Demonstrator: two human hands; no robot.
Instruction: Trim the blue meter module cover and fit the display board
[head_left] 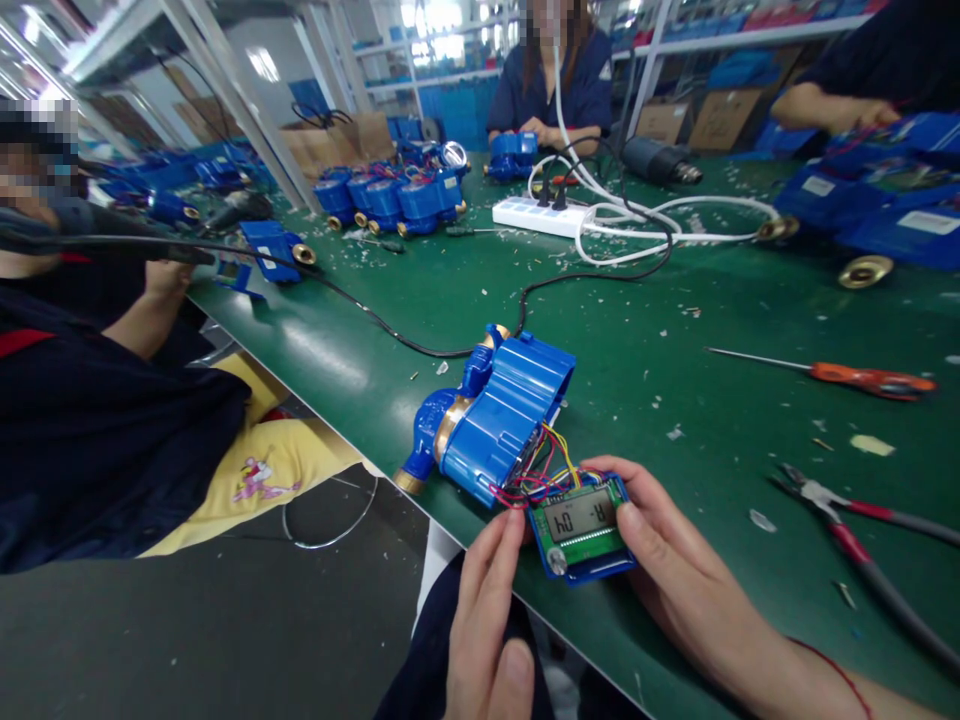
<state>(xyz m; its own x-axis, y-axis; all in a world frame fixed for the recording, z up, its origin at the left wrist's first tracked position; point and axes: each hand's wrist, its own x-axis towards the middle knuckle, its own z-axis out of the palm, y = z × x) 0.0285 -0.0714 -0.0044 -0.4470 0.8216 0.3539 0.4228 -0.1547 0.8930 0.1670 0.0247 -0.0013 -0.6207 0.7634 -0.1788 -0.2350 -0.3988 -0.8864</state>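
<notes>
Green board (581,525) between fingertips (512,528) of both hands (484,610) (675,575)

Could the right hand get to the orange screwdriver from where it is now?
Probably yes: the green table between the right hand and the orange screwdriver holds only small scraps, and the pliers lie to one side. But its fingers hold the display board, so it needs freeing first.

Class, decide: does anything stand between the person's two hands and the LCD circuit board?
Nothing visible does. The left hand and right hand both hold the LCD circuit board directly; its coloured wires run from the far edge to the blue water meter.
</notes>
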